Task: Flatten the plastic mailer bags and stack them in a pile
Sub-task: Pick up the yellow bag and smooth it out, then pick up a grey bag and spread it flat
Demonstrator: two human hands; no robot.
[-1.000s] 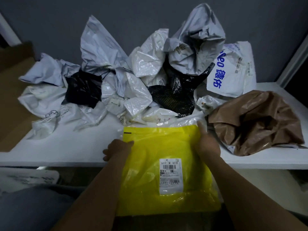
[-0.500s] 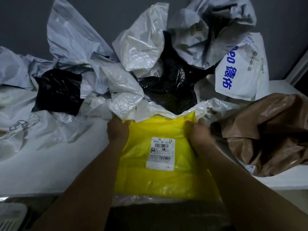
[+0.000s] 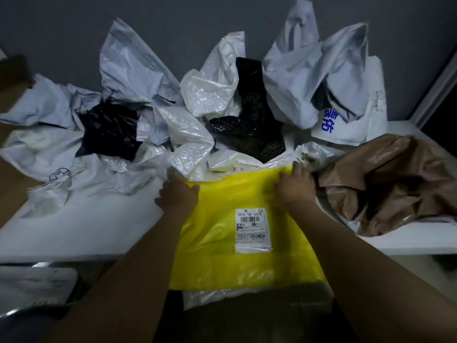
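— Where is the item under inspection?
— The yellow mailer (image 3: 222, 219) lies flat at the front of the white table (image 3: 74, 231). Its near end reaches past the table edge toward me. A white shipping label (image 3: 252, 230) with barcodes sits face up near its middle. A clear film bag (image 3: 217, 297) shows beneath its near edge.

— And your hands?
— Both are at its far edge. My left hand (image 3: 178, 194) is at the far-left corner with the thumb lying on the yellow film. The fingers are hidden behind the hand, so I cannot tell whether they pinch the corner. My right hand (image 3: 294, 189) rests on top near the far-right corner, fingers stretched forward and flat on the film, gripping nothing.

— Surface condition?
— Thin, glossy plastic, rectangular, with shallow ripples and one crease across the near part.

— Surroundings?
— A heap of crumpled mailers (image 3: 188, 149) touches the far edge. They are white and pale grey, stiffly creased, some standing in peaks. It includes a black mailer on the left (image 3: 108, 129) and another in the centre (image 3: 247, 134) with a fine dotted texture. A white mailer with blue characters (image 3: 351, 129) stands at the rear right. A brown mailer (image 3: 385, 184), glossy and deeply folded, lies just beside my right hand. Behind everything is a grey wall (image 3: 173, 26).
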